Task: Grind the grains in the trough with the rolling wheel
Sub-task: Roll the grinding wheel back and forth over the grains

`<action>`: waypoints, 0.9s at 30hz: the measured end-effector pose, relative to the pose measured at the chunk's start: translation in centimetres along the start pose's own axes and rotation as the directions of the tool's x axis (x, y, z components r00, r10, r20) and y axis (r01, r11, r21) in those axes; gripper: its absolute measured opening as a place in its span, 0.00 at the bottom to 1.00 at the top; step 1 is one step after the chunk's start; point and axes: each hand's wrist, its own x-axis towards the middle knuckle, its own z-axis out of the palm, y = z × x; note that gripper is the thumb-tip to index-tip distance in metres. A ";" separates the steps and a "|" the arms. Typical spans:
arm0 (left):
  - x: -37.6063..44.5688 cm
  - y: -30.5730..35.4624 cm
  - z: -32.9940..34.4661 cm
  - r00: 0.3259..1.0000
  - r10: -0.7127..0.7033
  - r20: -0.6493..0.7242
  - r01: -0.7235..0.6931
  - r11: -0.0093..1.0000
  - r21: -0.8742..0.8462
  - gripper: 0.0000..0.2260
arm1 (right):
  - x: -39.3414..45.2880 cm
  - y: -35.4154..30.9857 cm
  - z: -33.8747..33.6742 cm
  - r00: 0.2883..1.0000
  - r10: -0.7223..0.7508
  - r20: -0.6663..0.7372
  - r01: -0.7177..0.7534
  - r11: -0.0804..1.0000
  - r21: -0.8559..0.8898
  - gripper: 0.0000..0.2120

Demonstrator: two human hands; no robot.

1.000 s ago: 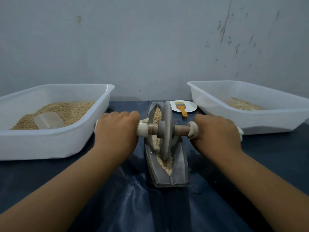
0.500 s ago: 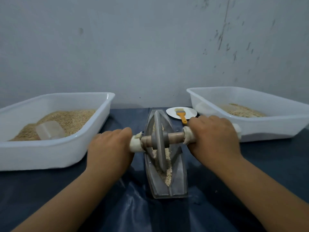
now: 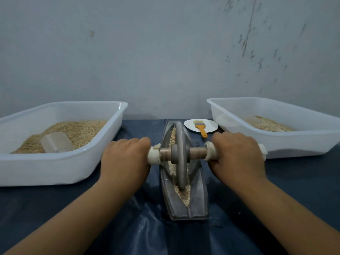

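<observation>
The wheel (image 3: 179, 155) stood upright in the trough (image 3: 199, 188) on the grains (image 3: 184, 195), its axle (image 3: 197, 153) clamped by the left hand (image 3: 127, 159) left of the trough and the right hand (image 3: 237, 155) to its right, with a plate (image 3: 211, 125) and brush (image 3: 201, 128) behind the trough.

Left tub (image 3: 60, 172) with scoop (image 3: 55, 142); right tub (image 3: 303, 144); brush (image 3: 201, 128) on plate (image 3: 211, 125).

Wheel (image 3: 179, 157) in trough (image 3: 198, 190) — tubs (image 3: 55, 170) left, right.
</observation>
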 end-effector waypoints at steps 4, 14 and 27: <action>-0.7 -0.9 0.1 0.994 0.072 -0.078 -0.073 0.997 -0.011 0.16 | -0.6 0.6 -0.2 0.989 -0.077 -0.123 0.081 0.996 0.025 0.20; 1.5 -0.3 1.3 0.995 -0.041 0.091 0.042 0.999 -0.011 0.12 | 1.7 -0.3 0.4 0.994 0.002 0.105 0.000 1.000 -0.019 0.17; 3.9 0.2 2.1 0.990 -0.064 0.129 0.060 0.998 0.032 0.08 | 3.3 -0.1 1.6 0.969 0.057 0.242 -0.065 0.998 0.022 0.14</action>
